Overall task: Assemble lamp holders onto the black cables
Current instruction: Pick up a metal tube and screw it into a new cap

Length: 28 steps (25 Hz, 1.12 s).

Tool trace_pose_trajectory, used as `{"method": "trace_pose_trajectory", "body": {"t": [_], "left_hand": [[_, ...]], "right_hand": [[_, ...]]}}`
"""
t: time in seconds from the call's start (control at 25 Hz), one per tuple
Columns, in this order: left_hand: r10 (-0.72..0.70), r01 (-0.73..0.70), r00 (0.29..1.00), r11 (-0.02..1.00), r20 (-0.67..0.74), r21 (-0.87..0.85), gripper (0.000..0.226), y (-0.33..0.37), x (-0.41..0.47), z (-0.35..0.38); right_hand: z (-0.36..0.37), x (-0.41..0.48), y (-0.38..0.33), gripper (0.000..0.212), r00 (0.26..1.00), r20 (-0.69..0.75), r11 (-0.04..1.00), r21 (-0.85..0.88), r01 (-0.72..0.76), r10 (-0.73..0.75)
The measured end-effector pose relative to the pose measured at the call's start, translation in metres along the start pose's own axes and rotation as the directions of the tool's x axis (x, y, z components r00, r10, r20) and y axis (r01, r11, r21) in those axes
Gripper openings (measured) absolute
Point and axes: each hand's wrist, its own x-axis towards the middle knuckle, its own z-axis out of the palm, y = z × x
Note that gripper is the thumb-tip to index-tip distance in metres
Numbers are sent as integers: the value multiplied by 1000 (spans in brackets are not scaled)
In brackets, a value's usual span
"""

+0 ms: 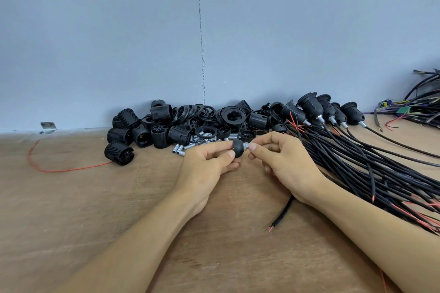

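My left hand (209, 162) pinches a small black lamp-holder cap (238, 148) between thumb and fingers above the wooden table (95, 209). My right hand (283, 159) pinches the metal threaded tube (246, 145) that sticks out of the cap's right side. A black cable (284, 211) with bared red-tipped ends runs out from under my right palm toward me. A heap of black lamp holder parts (190, 123) lies against the wall, with several small metal tubes (200, 144) in front of it.
A thick bundle of black cables (357, 162) fans across the right of the table. Several assembled lamp holders on cables (326, 109) lie behind it. A loose red wire (47, 166) curves at the left, beside one separate holder (119, 153). Tangled coloured wires (419, 107) sit far right.
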Motion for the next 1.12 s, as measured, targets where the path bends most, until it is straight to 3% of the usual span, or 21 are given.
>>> {"method": "trace_pose_trajectory", "body": {"t": [0.32, 0.6, 0.8, 0.84, 0.96, 1.0, 1.12], "left_hand": [[60, -64, 997, 995, 57, 76, 52, 0, -1, -1], [66, -69, 993, 997, 95, 31, 41, -1, 0, -2], [52, -52, 996, 999, 77, 1, 39, -2, 2, -2], [51, -51, 996, 999, 75, 0, 41, -2, 2, -2], [57, -58, 995, 998, 77, 10, 44, -2, 2, -1], [57, -58, 996, 998, 73, 5, 44, -2, 2, -1], [51, -50, 997, 999, 58, -21, 40, -2, 3, -2]], "right_hand": [[1, 0, 0, 31, 999, -26, 986, -164, 20, -24], [3, -3, -6, 55, 998, -39, 953, -299, 43, -58], [1, -4, -7, 16, 998, -4, 981, -183, 60, -62], [0, -4, -6, 18, 998, 3, 976, -207, 64, -65], [1, -2, -7, 49, 998, -22, 952, -302, 51, -61], [0, -2, -7, 49, 998, -20, 958, -284, 46, -54], [-2, -3, -5, 22, 998, 35, 973, -223, 67, -61]]}}
